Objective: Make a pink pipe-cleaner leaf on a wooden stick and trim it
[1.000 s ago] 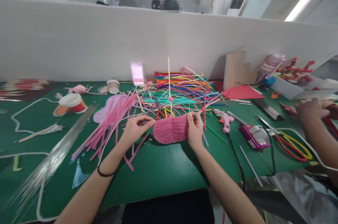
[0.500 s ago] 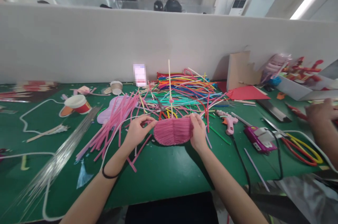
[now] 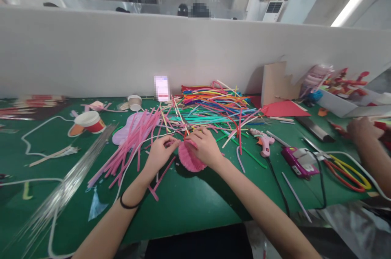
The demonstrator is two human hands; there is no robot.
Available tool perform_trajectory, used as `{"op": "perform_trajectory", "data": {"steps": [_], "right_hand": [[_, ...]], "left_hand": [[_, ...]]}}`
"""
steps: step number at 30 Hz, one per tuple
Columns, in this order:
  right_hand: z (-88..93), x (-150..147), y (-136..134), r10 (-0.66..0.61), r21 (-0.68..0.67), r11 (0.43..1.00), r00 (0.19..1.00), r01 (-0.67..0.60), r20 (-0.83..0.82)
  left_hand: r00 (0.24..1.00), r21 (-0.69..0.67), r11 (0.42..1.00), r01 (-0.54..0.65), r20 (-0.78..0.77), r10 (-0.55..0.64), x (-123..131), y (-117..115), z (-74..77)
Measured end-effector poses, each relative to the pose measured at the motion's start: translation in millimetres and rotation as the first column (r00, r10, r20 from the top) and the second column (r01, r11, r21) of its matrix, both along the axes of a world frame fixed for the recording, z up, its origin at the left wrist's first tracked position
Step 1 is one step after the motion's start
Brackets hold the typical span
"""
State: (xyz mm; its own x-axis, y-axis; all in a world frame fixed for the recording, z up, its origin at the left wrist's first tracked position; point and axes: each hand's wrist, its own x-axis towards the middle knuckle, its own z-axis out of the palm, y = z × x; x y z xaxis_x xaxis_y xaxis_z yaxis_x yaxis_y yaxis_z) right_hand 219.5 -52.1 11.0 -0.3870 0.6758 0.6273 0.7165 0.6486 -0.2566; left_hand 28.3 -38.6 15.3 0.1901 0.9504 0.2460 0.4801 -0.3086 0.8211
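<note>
A ribbed pink piece made of pipe cleaners (image 3: pixel 190 161) is held over the front middle of the table, curled and tilted. My left hand (image 3: pixel 163 151) pinches at its upper left edge, thumb and forefinger together. My right hand (image 3: pixel 206 147) is closed over its top right part, with the fingers bent across it and hiding much of it. A thin pale stick rises behind my right fingertips. Just behind the hands lies a heap of coloured pipe cleaners (image 3: pixel 207 118). Loose pink pipe cleaners (image 3: pixel 131 145) lie to the left, over a lilac pad (image 3: pixel 122 132).
On the right are a pink glue gun (image 3: pixel 265 141), a purple power strip (image 3: pixel 297 163), large scissors (image 3: pixel 348 173) and another person's hand (image 3: pixel 363 132). To the left are a paper cup (image 3: pixel 91 122), a bundle of wires (image 3: pixel 73 173) and a blue tassel (image 3: pixel 96 206). A phone (image 3: pixel 161 88) leans at the back.
My right hand has moved left and over the pink piece, which was spread flat between both hands and is now curled and turned. The upright stick has tilted. My left hand has barely moved.
</note>
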Motion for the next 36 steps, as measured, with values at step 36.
{"op": "perform_trajectory", "data": {"steps": [36], "right_hand": [[-10.4,43,56,-0.477,-0.600,0.798,0.554,-0.051,-0.682]], "left_hand": [[1.000,-0.014,1.000,-0.021,-0.016,0.021,-18,7,10.1]]}}
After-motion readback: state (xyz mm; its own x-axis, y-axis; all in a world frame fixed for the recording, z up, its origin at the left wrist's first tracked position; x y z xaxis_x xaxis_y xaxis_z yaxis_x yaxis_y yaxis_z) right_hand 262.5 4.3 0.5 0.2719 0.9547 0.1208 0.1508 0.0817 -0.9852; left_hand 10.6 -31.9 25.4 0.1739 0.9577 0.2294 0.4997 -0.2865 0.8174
